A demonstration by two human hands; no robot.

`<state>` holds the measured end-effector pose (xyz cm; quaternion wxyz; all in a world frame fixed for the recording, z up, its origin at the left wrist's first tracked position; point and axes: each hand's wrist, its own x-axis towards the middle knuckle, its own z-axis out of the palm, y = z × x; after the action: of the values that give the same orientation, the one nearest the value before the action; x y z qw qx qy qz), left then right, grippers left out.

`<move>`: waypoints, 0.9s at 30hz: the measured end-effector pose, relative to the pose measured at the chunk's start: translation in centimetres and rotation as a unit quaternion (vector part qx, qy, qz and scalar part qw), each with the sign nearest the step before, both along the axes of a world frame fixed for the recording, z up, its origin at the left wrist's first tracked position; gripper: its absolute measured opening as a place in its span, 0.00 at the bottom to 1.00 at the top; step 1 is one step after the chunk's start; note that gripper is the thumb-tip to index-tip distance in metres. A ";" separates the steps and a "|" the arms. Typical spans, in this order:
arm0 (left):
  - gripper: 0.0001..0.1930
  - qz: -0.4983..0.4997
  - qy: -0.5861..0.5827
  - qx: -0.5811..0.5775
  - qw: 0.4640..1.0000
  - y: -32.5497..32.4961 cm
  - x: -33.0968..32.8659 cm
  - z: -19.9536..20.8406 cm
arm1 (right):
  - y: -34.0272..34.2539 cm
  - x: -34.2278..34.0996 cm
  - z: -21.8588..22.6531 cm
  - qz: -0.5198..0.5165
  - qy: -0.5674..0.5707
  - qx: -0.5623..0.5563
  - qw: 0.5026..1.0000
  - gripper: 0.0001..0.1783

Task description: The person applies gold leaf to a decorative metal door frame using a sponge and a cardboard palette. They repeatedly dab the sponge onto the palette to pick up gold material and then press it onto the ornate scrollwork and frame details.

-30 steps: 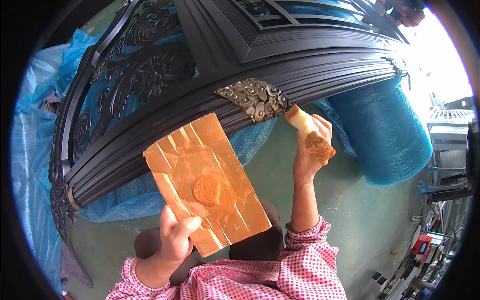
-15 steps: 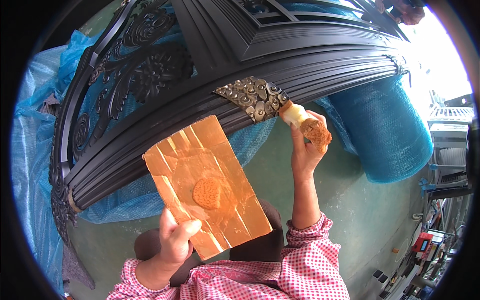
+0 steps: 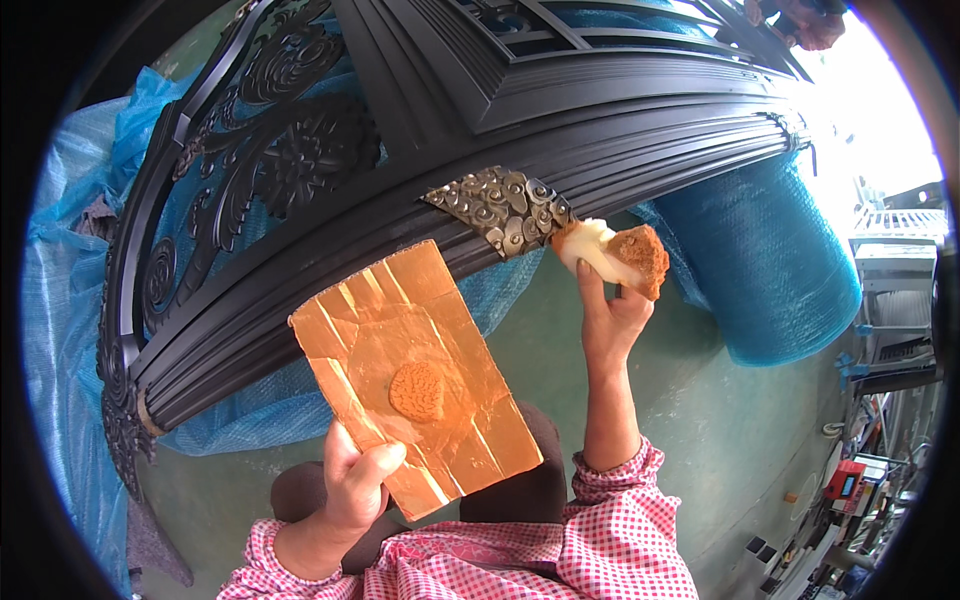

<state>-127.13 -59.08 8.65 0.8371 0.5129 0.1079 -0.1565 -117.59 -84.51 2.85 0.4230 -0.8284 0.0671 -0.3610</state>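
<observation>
My left hand (image 3: 358,480) grips the lower left edge of a flat cardboard piece (image 3: 470,410), coated gold, with a wet round patch of gold-orange paint (image 3: 417,390) on it. Between the thumb and fingers of my right hand (image 3: 613,315) is a pale sponge (image 3: 590,250) with orange-stained ends. Its left end meets, or nearly meets, the edge of a scrollwork ornament (image 3: 505,210); the exact contact is hard to make out. That ornament, bronze-toned with raised swirls, wraps the ribbed rail of a large black metal gate panel (image 3: 640,145).
Blue bubble wrap (image 3: 80,250) lies under and left of the panel. A big blue roll (image 3: 760,270) stands at the right. Beyond it are a metal rack (image 3: 895,260) and a red device (image 3: 845,485) among clutter. Another person's hand (image 3: 818,30) shows at the top right.
My right hand has shifted slightly down, and the sponge has turned so more of its pale side shows. The cardboard has barely moved.
</observation>
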 end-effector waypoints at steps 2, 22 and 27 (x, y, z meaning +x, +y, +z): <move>0.30 0.002 -0.007 -0.007 1.000 -0.1 0.3 -0.1 | -0.6 -0.5 -0.7 -0.002 -0.018 -0.007 1.000 0.13; 0.27 -0.018 0.003 -0.012 1.000 0.3 1.1 0.0 | -0.5 -0.1 2.6 0.030 0.067 -0.027 0.997 0.14; 0.26 -0.028 0.000 -0.008 1.000 0.8 1.2 0.0 | 0.3 0.9 4.3 0.032 0.085 -0.061 0.994 0.14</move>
<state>-125.90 -58.29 8.62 0.8366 0.5089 0.0922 -0.1805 -116.64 -84.24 7.12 0.3760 -0.8821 0.0541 -0.2785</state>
